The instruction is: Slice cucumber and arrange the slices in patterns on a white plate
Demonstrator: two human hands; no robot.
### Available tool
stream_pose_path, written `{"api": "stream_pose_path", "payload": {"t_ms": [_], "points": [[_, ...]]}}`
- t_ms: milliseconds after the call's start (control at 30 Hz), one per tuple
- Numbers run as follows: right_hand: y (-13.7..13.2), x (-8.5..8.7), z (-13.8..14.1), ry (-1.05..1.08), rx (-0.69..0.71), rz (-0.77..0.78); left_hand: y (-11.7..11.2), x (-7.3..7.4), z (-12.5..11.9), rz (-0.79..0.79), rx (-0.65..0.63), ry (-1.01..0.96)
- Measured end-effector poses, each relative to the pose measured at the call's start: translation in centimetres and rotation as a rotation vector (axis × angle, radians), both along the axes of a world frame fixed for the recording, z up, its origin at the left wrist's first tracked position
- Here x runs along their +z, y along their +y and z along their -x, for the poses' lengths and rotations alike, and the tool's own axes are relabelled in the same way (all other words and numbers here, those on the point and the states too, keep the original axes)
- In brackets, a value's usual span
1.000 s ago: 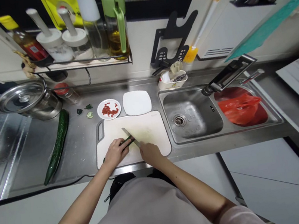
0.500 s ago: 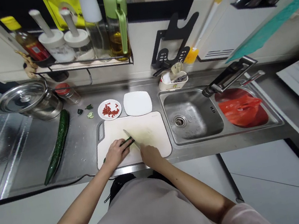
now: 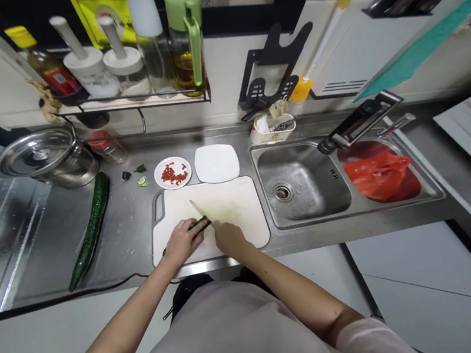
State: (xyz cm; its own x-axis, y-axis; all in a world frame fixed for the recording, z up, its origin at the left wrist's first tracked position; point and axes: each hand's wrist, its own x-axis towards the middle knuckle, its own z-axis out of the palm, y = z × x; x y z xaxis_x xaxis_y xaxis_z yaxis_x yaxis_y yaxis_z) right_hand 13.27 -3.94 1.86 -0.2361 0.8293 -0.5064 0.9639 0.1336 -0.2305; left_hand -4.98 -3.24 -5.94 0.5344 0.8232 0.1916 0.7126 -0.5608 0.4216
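Observation:
A white cutting board point(image 3: 234, 200) with a grey handle lies on the counter before me. My left hand point(image 3: 183, 241) is closed over a dark green piece of cucumber point(image 3: 201, 227), pressing it to the board; the palm hides most of it. Wrapped round a knife handle, my right hand point(image 3: 230, 240) sits just right of the piece. The knife blade point(image 3: 198, 207) points up and to the left, crossing the cucumber's right end. Whether the edge is cutting into it I cannot tell. Beyond the board stand a small plate point(image 3: 158, 177) of chopped red pieces and a white square plate point(image 3: 216, 163).
A whole cucumber point(image 3: 92, 229) and some cucumber scraps point(image 3: 142, 181) lie to the left, near a lidded steel pot point(image 3: 68, 164). On the right is a sink point(image 3: 304, 189) with a red plastic bag point(image 3: 380, 174). A black cable point(image 3: 79, 294) runs along the front edge.
My right hand has slid the knife a little up and to the left across the cucumber piece. My left hand has kept its place.

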Motion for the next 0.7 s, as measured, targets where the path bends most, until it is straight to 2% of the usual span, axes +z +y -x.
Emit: {"api": "stream_pose_path", "payload": {"t_ms": [333, 567, 700], "points": [[-0.9, -0.6, -0.9, -0.015, 0.011, 0.038, 0.1, -0.4, 0.2, 0.009, -0.008, -0.012], [0.6, -1.3, 0.3, 0.03, 0.017, -0.029, 0.2, -0.5, 0.2, 0.015, -0.004, -0.01], [0.9, -1.3, 0.5, 0.049, 0.005, -0.017, 0.2, -0.6, 0.2, 0.013, -0.012, -0.01]]}}
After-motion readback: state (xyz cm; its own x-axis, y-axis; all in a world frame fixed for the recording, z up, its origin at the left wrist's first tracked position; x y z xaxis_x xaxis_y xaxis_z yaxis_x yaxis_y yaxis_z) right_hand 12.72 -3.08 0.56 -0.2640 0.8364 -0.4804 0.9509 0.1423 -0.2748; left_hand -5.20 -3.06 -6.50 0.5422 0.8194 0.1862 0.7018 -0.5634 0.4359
